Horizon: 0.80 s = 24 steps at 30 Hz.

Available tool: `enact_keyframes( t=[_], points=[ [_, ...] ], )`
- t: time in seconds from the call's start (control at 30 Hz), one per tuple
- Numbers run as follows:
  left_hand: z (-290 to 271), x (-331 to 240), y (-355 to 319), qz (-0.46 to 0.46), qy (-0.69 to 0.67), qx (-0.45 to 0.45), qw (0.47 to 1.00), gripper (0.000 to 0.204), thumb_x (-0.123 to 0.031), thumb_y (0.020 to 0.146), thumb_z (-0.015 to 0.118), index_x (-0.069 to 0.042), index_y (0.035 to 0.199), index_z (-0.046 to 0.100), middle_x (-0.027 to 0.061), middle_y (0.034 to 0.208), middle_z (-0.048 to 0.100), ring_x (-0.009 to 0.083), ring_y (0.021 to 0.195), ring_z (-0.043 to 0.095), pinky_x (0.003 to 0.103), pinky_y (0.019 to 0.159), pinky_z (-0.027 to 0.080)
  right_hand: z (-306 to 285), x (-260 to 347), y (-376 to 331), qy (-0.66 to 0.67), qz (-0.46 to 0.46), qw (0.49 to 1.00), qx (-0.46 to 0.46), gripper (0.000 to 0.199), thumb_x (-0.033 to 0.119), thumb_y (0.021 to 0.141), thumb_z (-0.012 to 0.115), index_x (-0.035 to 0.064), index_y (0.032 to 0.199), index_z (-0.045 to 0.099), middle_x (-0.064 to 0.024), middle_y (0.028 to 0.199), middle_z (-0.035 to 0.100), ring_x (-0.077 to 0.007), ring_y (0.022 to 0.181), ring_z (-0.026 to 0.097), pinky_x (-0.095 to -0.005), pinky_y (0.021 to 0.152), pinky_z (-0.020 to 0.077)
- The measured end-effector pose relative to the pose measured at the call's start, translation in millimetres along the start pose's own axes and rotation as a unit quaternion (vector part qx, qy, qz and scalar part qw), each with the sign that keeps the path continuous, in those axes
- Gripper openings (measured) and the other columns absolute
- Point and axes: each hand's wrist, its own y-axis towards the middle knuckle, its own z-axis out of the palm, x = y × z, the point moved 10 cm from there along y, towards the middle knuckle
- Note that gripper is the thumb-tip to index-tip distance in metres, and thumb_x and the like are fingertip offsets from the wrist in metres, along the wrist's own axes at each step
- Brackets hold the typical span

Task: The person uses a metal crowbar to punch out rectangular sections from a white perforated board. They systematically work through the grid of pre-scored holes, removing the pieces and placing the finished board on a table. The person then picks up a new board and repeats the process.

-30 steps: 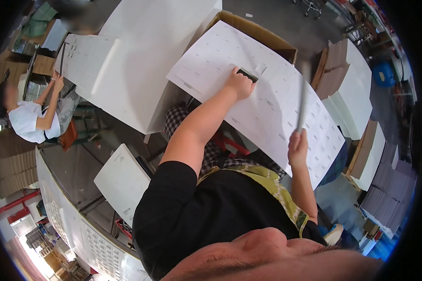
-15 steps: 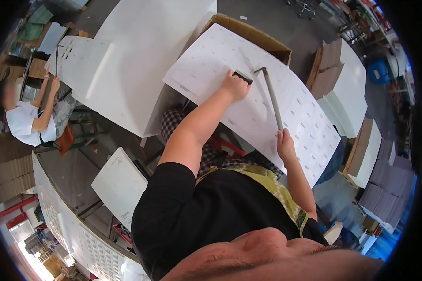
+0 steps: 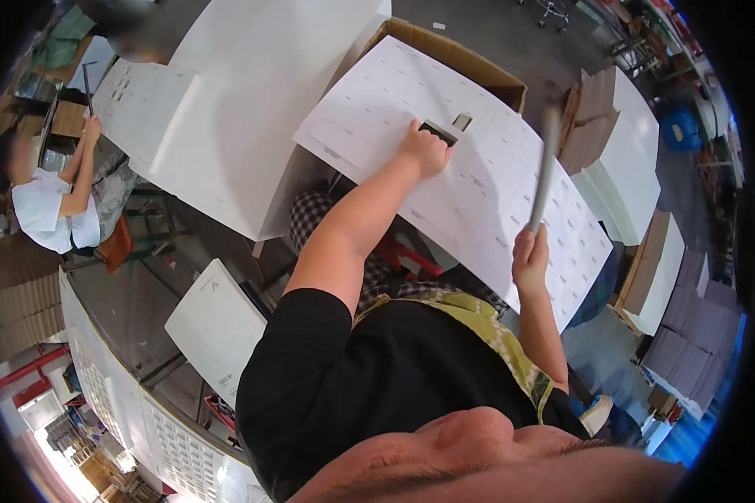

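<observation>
A large white sheet (image 3: 369,109), printed with rows of small dark marks, lies in front of me. My left hand (image 3: 430,153) is closed on a dark rectangular block with a metal edge (image 3: 437,132), held down against the sheet. Just beyond it sits a small pale metal-looking piece (image 3: 461,122); whether it is joined to the block I cannot tell. In my right hand (image 3: 530,260) is a hammer, gripped at the lower end of its long pale handle (image 3: 546,176). The handle is raised above the sheet's right part, and the hammer's head is smeared by motion.
An open cardboard box (image 3: 457,60) stands behind the sheet. A big white panel (image 3: 243,109) is at the left, where a co-worker (image 3: 54,210) holds a thin tool. Stacks of boards (image 3: 617,151) stand at the right; a white flat box (image 3: 214,327) lies left of me.
The hammer has swung up and rightward from beside the block, my right hand rising with it. The block stays under my left hand. The co-worker's tool has also moved up.
</observation>
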Motion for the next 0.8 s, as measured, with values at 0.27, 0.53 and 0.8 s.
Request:
enact_keyframes(
  t=[0.27, 0.53, 0.8],
  points=[
    [2.1, 2.4, 0.7, -0.007, -0.004, 0.009, 1.0, 0.043, -0.035, 0.095, 0.038, -0.012, 0.079, 0.07, 0.0082, 0.082, 0.069, 0.0255, 0.087, 0.063, 0.049, 0.102, 0.026, 24.8, -6.4, -3.2, -0.153, 0.047, 0.981, 0.11, 0.018, 0.019, 0.097, 0.047, 0.0018, 0.094, 0.044, -0.0256, 0.068, 0.056, -0.0468, 0.064, 0.054, -0.0494, 0.057, 0.0411],
    [2.6, 0.9, 0.3, 0.004, -0.006, 0.014, 1.0, 0.043, -0.035, 0.095, 0.038, -0.011, 0.077, 0.069, 0.0088, 0.082, 0.069, 0.0259, 0.086, 0.063, 0.049, 0.102, 0.027, 35.0, -18.1, -3.2, -0.189, 0.047, 0.969, 0.152, 0.021, 0.02, 0.098, 0.045, 0.0007, 0.091, 0.046, -0.0238, 0.074, 0.06, -0.0428, 0.066, 0.057, -0.0478, 0.058, 0.0423],
    [-0.6, 1.8, -0.2, -0.002, -0.011, -0.002, 1.0, 0.042, -0.034, 0.095, 0.039, -0.011, 0.075, 0.068, 0.0086, 0.08, 0.069, 0.0262, 0.086, 0.063, 0.048, 0.101, 0.026, 9.5, 22.0, 5.8, -0.007, -0.01, 0.997, 0.076, 0.022, 0.022, 0.1, 0.042, 0.0028, 0.091, 0.046, -0.0049, 0.062, 0.047, -0.0147, 0.054, 0.046, -0.031, 0.051, 0.0395]
  ],
)
